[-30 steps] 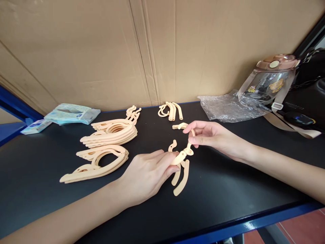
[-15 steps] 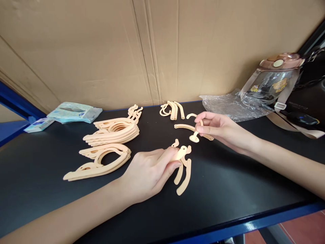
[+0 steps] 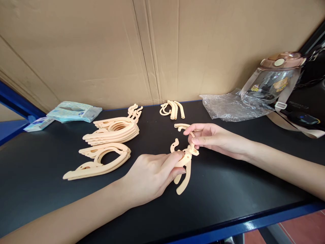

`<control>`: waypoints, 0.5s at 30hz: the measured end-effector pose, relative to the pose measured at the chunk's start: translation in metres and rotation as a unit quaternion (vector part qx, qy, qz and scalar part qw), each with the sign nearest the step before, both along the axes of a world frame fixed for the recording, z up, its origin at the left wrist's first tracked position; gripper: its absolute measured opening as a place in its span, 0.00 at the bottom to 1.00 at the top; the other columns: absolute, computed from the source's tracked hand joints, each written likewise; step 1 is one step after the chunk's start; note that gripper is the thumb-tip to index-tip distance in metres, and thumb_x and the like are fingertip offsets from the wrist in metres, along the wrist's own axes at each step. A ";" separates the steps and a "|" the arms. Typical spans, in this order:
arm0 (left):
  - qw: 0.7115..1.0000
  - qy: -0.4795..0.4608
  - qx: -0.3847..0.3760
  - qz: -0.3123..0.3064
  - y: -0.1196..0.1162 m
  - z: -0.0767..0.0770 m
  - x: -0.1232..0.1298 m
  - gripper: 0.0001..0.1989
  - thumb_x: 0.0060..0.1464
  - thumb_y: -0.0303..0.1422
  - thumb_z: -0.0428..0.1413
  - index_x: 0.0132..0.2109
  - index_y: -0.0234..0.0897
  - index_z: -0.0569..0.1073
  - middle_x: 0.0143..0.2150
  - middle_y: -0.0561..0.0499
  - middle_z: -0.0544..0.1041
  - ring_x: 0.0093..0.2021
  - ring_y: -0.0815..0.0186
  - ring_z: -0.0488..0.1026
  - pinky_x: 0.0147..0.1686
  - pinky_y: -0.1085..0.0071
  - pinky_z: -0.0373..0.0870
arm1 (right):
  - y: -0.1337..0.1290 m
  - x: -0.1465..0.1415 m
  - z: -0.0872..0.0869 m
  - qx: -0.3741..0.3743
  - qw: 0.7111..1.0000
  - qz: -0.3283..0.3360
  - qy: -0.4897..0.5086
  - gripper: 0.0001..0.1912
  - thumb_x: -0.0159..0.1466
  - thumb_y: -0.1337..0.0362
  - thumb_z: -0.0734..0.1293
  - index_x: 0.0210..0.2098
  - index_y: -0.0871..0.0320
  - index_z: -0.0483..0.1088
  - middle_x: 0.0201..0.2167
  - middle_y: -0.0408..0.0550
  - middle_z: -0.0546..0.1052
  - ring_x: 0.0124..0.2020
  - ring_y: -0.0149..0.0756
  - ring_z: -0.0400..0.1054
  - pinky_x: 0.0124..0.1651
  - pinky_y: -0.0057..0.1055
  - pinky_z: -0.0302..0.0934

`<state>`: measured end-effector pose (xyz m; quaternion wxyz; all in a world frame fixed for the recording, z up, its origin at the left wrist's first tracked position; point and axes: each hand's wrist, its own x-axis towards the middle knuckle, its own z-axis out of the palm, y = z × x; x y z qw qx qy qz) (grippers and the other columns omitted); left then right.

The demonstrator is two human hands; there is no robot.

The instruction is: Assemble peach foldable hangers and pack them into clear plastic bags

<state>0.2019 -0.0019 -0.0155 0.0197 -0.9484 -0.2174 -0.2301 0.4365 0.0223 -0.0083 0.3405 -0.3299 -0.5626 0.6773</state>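
Lowered and drawn inward since half a second ago, the right hand (image 3: pixel 215 137) has brought its pinched hook (image 3: pixel 195 152) back to the end of the curved arm (image 3: pixel 185 160) gripped by the left hand (image 3: pixel 149 173); on my feed the two parts now appear to meet above the black table (image 3: pixel 236 193), apparently for fitting, though I cannot tell whether they lock. I count two loose strips (image 3: pixel 186 183) projecting below, three rear strips (image 3: pixel 175 110), two hanger stacks (image 3: pixel 109 136), two tissue packs (image 3: pixel 73 113), one bottle (image 3: pixel 274 84) and one plastic bag (image 3: pixel 225 108).
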 end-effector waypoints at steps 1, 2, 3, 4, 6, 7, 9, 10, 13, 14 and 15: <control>1.000 0.000 -0.002 0.001 0.000 0.000 0.000 0.07 0.69 0.32 0.40 0.42 0.38 0.61 0.25 0.58 0.72 0.20 0.72 0.69 0.19 0.76 0.56 | 0.000 0.000 0.000 -0.003 1.000 -0.006 0.004 0.10 0.60 0.64 0.71 0.42 0.57 0.72 0.28 0.38 0.74 0.30 0.25 0.67 0.38 0.28 0.58; 1.000 -0.001 -0.005 0.003 0.001 0.000 0.000 0.08 0.69 0.32 0.40 0.42 0.38 0.61 0.25 0.58 0.72 0.20 0.72 0.69 0.19 0.76 0.56 | 0.000 0.000 0.000 -0.006 1.000 -0.014 0.011 0.10 0.60 0.64 0.71 0.42 0.57 0.73 0.29 0.39 0.74 0.30 0.24 0.67 0.38 0.27 0.58; 1.000 -0.001 -0.008 0.006 0.001 0.001 -0.001 0.08 0.69 0.33 0.40 0.43 0.38 0.61 0.25 0.58 0.72 0.20 0.72 0.69 0.18 0.76 0.56 | 0.001 0.000 0.000 -0.009 1.000 -0.020 0.016 0.11 0.60 0.64 0.72 0.42 0.57 0.73 0.29 0.39 0.75 0.30 0.24 0.67 0.38 0.27 0.59; 1.000 -0.001 -0.010 0.010 0.001 0.001 -0.001 0.08 0.69 0.33 0.40 0.43 0.38 0.61 0.25 0.58 0.72 0.19 0.72 0.69 0.18 0.76 0.55 | 0.001 0.000 0.000 -0.010 0.999 -0.023 0.019 0.11 0.59 0.64 0.72 0.42 0.56 0.73 0.30 0.39 0.75 0.30 0.24 0.66 0.38 0.27 0.59; 1.000 -0.001 -0.013 0.012 0.002 0.001 0.000 0.08 0.69 0.33 0.40 0.42 0.38 0.61 0.24 0.58 0.72 0.19 0.72 0.69 0.18 0.76 0.55 | 0.000 -0.001 0.000 -0.009 1.000 -0.020 0.015 0.12 0.59 0.63 0.72 0.42 0.57 0.73 0.30 0.39 0.75 0.30 0.25 0.67 0.39 0.28 0.59; 1.000 -0.001 -0.012 0.011 0.002 0.001 0.000 0.08 0.69 0.33 0.40 0.42 0.38 0.60 0.24 0.58 0.72 0.19 0.72 0.69 0.18 0.76 0.54 | 0.000 -0.002 0.001 -0.007 1.000 -0.019 0.006 0.12 0.59 0.63 0.72 0.42 0.57 0.72 0.30 0.40 0.75 0.30 0.26 0.67 0.39 0.29 0.59; 1.000 0.000 -0.012 0.008 0.002 0.001 0.000 0.07 0.69 0.33 0.40 0.42 0.38 0.60 0.25 0.58 0.72 0.18 0.72 0.68 0.17 0.76 0.54 | -0.002 -0.003 0.002 -0.001 1.000 -0.021 -0.012 0.13 0.59 0.62 0.72 0.42 0.57 0.72 0.29 0.41 0.75 0.30 0.27 0.68 0.39 0.30 0.60; 1.000 0.000 -0.012 0.006 0.002 0.001 0.000 0.07 0.69 0.33 0.40 0.42 0.38 0.60 0.25 0.58 0.72 0.19 0.72 0.68 0.17 0.76 0.54 | -0.002 -0.003 0.002 0.002 1.000 -0.024 -0.018 0.13 0.58 0.61 0.72 0.42 0.57 0.72 0.29 0.40 0.75 0.30 0.27 0.68 0.39 0.31 0.59; 1.000 0.002 -0.011 0.000 0.002 0.002 0.000 0.07 0.69 0.32 0.40 0.42 0.37 0.61 0.26 0.58 0.72 0.19 0.72 0.69 0.17 0.76 0.55 | -0.003 -0.003 0.003 0.007 0.999 -0.025 -0.028 0.12 0.59 0.61 0.72 0.41 0.56 0.72 0.28 0.39 0.75 0.30 0.26 0.68 0.39 0.29 0.59; 1.000 0.004 -0.010 -0.002 0.002 0.001 -0.001 0.07 0.69 0.32 0.40 0.43 0.37 0.61 0.26 0.58 0.73 0.20 0.72 0.69 0.18 0.76 0.55 | -0.003 -0.002 0.003 0.013 0.999 -0.023 -0.033 0.12 0.59 0.61 0.72 0.41 0.56 0.72 0.28 0.39 0.75 0.30 0.26 0.68 0.39 0.29 0.58; 1.000 0.007 -0.009 -0.003 0.002 0.001 -0.001 0.07 0.69 0.32 0.40 0.43 0.37 0.61 0.26 0.57 0.73 0.20 0.71 0.70 0.18 0.76 0.56 | -0.003 -0.001 0.003 0.022 0.999 -0.022 -0.040 0.11 0.60 0.61 0.72 0.41 0.56 0.73 0.28 0.39 0.75 0.31 0.26 0.68 0.39 0.29 0.58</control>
